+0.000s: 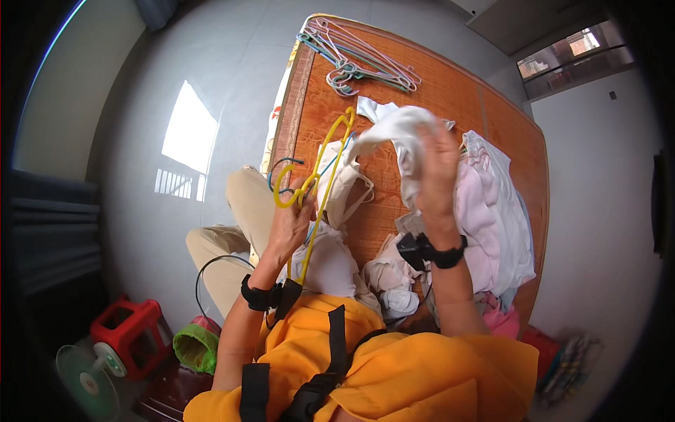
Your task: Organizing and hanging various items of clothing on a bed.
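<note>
My left hand [291,221] grips a yellow plastic hanger [334,176] and a blue hanger [271,176], their hooks pointing left. Just beyond these hangers is an off-white garment with thin straps [340,203]; whether it hangs on the blue one I cannot tell. My right hand [439,174], blurred by motion, has hold of a white cloth garment [393,126], raised above the orange mat [387,203]. The garment's far end reaches left towards the hangers. White and beige clothes [393,264] lie crumpled close to my lap.
Several hangers [364,58] lie in a heap at the mat's far left corner. Pink and white clothes [480,211] are piled on the right. Off the bed's left side are a red plastic stool [129,337], a green bin [195,348] and a fan [87,382].
</note>
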Available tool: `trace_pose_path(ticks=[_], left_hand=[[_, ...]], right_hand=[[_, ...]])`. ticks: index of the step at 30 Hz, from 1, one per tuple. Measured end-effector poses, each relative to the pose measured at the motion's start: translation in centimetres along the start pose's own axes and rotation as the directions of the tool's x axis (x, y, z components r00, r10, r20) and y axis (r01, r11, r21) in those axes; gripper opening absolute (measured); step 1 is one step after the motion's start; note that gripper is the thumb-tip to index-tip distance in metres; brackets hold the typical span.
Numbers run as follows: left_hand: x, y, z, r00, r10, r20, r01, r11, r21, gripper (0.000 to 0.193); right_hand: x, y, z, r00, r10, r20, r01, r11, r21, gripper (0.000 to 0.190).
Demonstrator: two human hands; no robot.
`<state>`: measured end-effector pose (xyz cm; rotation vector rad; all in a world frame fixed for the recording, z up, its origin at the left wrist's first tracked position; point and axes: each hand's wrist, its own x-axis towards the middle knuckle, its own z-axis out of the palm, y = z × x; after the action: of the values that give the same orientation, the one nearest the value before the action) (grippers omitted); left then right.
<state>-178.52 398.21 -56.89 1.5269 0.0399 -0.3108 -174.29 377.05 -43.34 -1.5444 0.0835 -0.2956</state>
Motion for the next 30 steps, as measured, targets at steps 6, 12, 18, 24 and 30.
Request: trace_pose_path(ticks=[6,12,18,24,30], left_hand=[[-0.4,1.7,-2.9,0.988,-0.149,-0.045,0.140,0.977,-0.162,0.032],[-1.2,4.3,-3.5,0.983,-0.157,-0.097,0.136,0.972,-0.193,0.031],[-1.3,4.7,-3.0,0.988,-0.139,-0.070,0.122,0.972,-0.200,0.031],[-1.3,4.1,-3.7,0.986,-0.144,-0.080,0.131,0.979,-0.154,0.030],[-0.5,1.3,-2.6,0.987,-0.145,-0.069,0.135,0.982,-0.131,0.031]], right_hand=[[3.2,-1.8,-5.8,0.944,-0.200,-0.262,0.184,0.979,-0.082,0.019],[2.2,4.1,-8.7,0.951,-0.306,0.049,0.119,0.217,-0.969,0.035],[-4.3,13.2,-1.8,0.949,-0.048,0.312,0.267,0.647,-0.715,0.050],[-2.1,12.7,1.4,0.858,0.320,0.402,0.012,0.770,-0.638,0.034],[-2.7,3.9,1.6,0.863,0.159,0.480,-0.143,0.987,-0.069,0.015]])
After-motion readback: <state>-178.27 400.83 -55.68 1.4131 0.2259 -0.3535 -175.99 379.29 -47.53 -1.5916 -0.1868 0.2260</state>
